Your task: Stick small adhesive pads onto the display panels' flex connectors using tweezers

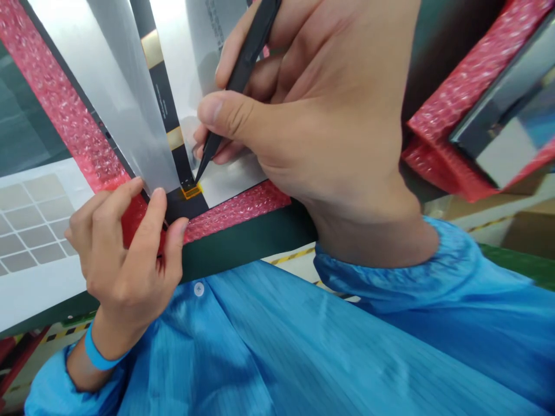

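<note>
My right hand (329, 110) grips a pair of black tweezers (245, 63), slanting down to the left. Their pointed tip meets a small orange tape piece (192, 191) near the lower edge of a flat electronic panel (184, 207). The panel carries two silvery sheets (108, 75) with a black strip (163, 103) between them, marked with gold patches. My left hand (125, 242) has its fingers apart, with fingertips resting at the panel's lower left corner. Pink bubble wrap (243, 205) lies beneath the panel. My right fingers cover part of the right silvery sheet.
On the left lies a white sheet (39, 277) with grey squares. At the right, another panel (498, 110) rests in pink bubble wrap (451, 167). The dark green table edge (260, 240) runs just before my blue smock (243, 335).
</note>
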`<state>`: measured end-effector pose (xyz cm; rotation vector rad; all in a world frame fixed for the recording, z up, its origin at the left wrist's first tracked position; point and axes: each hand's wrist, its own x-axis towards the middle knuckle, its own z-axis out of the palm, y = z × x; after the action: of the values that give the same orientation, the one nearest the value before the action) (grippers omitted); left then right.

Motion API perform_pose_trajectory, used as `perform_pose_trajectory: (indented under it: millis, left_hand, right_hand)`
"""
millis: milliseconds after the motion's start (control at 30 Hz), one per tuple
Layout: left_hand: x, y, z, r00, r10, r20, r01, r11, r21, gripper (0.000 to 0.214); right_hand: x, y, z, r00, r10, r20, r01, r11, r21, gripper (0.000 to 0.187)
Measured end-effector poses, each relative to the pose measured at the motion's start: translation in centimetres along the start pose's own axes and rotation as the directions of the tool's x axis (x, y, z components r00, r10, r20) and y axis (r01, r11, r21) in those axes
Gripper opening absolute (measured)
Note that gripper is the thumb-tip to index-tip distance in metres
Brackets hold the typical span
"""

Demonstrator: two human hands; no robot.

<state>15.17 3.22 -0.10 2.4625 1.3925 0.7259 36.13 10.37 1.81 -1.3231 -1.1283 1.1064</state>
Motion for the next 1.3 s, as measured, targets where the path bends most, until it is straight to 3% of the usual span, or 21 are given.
perform_pose_trajectory:
  millis: [133, 400, 500, 600, 767, 933, 1033, 1133, 1233, 1300]
  left_hand:
    - [-0.1, 0.0, 0.0, 1.0, 0.026, -0.006, -0.026, 1.0, 0.0, 0.044]
    - [0.1, 0.5, 0.3, 0.992, 0.107, 0.067, -0.114, 0.987, 0.111, 0.046]
    - [0.2, 0.9, 0.3, 0.99, 0.114, 0.084, -0.127, 0.978, 0.166, 0.042]
    - [0.3, 1.3, 0.3, 0.989, 0.094, 0.113, -0.114, 0.976, 0.188, 0.038]
    - [0.2, 2.5, 0.7, 0.978, 0.019, 0.209, -0.074, 0.962, 0.261, 0.053]
    - [-1.0, 2.9, 1.1, 0.982, -0.038, 0.186, -0.025, 0.944, 0.329, 0.066]
    - [-2.3, 1.6, -0.4, 0.983, 0.038, 0.18, -0.086, 0.96, 0.267, 0.06]
    - [-3.8, -1.6, -3.3, 0.982, 0.119, 0.149, -0.139, 0.981, 0.134, 0.046]
    - [-4.9, -5.7, -5.5, 0.993, -0.025, 0.119, 0.007, 0.989, 0.145, 0.049]
    - [-5.3, -7.8, -5.9, 0.982, -0.113, 0.154, 0.086, 0.98, 0.177, 0.053]
  right_hand:
    - [0.0, 0.3, 0.2, 0.999, -0.039, -0.011, 0.039, 0.999, 0.035, 0.062]
    - [-0.2, 0.8, 0.2, 0.993, -0.12, -0.003, 0.12, 0.992, -0.032, 0.045]
    - [-0.2, 1.2, 0.2, 0.986, -0.144, -0.08, 0.137, 0.987, -0.086, 0.045]
    - [-0.1, 1.9, 0.0, 0.968, -0.201, -0.15, 0.198, 0.98, -0.036, 0.041]
    - [-0.4, 2.2, 0.0, 0.979, -0.122, -0.165, 0.117, 0.992, -0.038, 0.03]
    - [-1.5, 2.1, 0.2, 0.98, -0.027, -0.199, 0.013, 0.998, -0.069, 0.022]
    - [-1.5, 2.3, 0.0, 0.986, -0.004, -0.169, -0.005, 0.998, -0.056, 0.02]
    - [-1.4, 2.0, 0.9, 0.985, -0.006, -0.172, 0.012, 0.999, 0.035, 0.021]
    - [-2.0, 1.1, 3.6, 0.986, -0.09, -0.14, 0.107, 0.987, 0.12, 0.027]
    - [-2.7, 0.7, 5.9, 0.993, -0.119, -0.024, 0.121, 0.985, 0.125, 0.036]
